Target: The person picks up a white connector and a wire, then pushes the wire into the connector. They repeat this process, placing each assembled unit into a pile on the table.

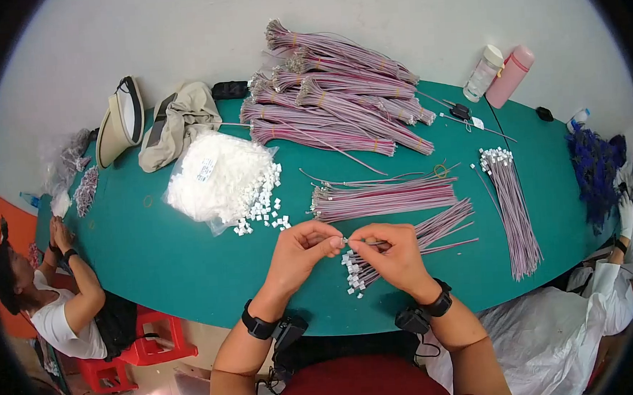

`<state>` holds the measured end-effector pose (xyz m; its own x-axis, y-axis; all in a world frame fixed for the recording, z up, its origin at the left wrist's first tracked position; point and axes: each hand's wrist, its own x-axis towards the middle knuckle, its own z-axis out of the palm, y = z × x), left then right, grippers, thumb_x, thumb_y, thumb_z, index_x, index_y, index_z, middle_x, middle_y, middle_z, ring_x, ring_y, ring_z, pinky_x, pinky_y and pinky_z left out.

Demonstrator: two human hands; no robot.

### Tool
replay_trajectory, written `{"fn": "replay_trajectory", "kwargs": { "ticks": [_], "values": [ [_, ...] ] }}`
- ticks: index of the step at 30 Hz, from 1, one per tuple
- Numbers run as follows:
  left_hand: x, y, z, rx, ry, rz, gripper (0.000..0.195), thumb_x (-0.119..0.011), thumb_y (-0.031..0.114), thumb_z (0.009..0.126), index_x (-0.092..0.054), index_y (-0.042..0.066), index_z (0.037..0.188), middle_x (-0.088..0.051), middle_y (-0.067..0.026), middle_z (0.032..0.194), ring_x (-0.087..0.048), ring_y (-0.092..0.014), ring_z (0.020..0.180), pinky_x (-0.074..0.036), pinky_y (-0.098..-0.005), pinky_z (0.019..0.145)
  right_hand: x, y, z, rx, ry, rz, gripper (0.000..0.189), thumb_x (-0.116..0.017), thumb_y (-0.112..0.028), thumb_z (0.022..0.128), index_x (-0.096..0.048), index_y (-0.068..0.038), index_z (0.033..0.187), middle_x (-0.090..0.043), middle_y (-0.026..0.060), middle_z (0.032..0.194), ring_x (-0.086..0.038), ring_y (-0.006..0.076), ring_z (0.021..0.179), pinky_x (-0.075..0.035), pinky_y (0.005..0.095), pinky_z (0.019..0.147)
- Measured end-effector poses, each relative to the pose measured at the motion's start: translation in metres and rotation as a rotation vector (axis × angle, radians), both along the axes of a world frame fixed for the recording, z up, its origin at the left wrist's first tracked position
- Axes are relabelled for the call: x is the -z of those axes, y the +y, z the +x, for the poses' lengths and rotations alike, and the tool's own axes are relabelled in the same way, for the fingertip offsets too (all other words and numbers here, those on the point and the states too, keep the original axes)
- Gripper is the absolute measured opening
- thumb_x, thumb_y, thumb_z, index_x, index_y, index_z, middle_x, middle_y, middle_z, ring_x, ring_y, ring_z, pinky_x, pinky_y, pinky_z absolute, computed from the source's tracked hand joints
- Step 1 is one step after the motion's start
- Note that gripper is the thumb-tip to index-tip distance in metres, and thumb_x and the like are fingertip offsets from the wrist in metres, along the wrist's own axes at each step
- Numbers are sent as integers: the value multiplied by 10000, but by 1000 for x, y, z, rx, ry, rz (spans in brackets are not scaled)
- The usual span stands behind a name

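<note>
My left hand (309,251) pinches a small white plastic connector housing (344,241) between thumb and fingers. Fingertip to fingertip with it, my right hand (389,250) grips the end of a thin cable at the housing; whether the cable sits inside it is too small to tell. Under and beside my right hand lie cables with white connectors on their near ends (355,273). Just beyond my hands is a flat row of grey and pink cables (383,198) with bare metal terminals at the left. A plastic bag of white housings (213,176) lies to the left, some spilled beside it (266,211).
Tied cable bundles (338,100) are piled at the back of the green table (192,279). Cables with white housings (513,214) lie right. A clear bottle (483,73), a pink flask (510,76), a visor (120,122) and a cloth hat (181,124) stand behind. Co-workers sit at both sides.
</note>
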<state>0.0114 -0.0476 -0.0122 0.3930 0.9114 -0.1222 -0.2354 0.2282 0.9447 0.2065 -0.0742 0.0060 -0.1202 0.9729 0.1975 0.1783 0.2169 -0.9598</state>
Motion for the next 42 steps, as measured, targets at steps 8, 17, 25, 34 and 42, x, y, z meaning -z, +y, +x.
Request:
{"fn": "replay_trajectory", "kwargs": {
  "ticks": [8,17,25,34,42],
  "values": [
    [-5,-4,1,-17,111,52,106,-719,56,876,-708,11,972,-705,-36,887,-638,-78,788,-507,-218,708,0,0,0,-15,-19,-42,69,-714,3,841,-702,23,906,-660,9,711,-507,3,605,-371,172,512],
    [-2,-5,1,-44,201,180,137,-733,18,856,-703,5,989,-695,-7,888,-630,-57,807,-489,-197,719,5,-1,-3,11,-79,56,77,-718,5,839,-706,21,914,-681,31,741,-527,24,604,-391,185,509],
    [-2,-5,0,-29,200,109,128,-721,25,867,-709,-1,992,-702,-27,890,-642,-75,808,-502,-212,723,1,-1,-3,26,-145,141,82,-712,2,842,-695,16,921,-672,32,749,-526,43,591,-389,204,507],
    [-4,-2,0,-31,71,28,160,-682,42,903,-708,-11,1052,-717,-71,924,-668,-117,813,-530,-240,738,5,0,0,23,-40,16,60,-701,-12,860,-674,15,906,-615,17,659,-475,28,570,-358,213,501],
    [0,-1,-1,5,-14,7,139,-688,41,898,-698,-21,1022,-715,-77,929,-663,-114,830,-526,-238,749,1,1,3,-17,-63,-34,58,-708,-26,859,-674,9,891,-607,13,642,-456,24,553,-331,217,487]
  ]
}}
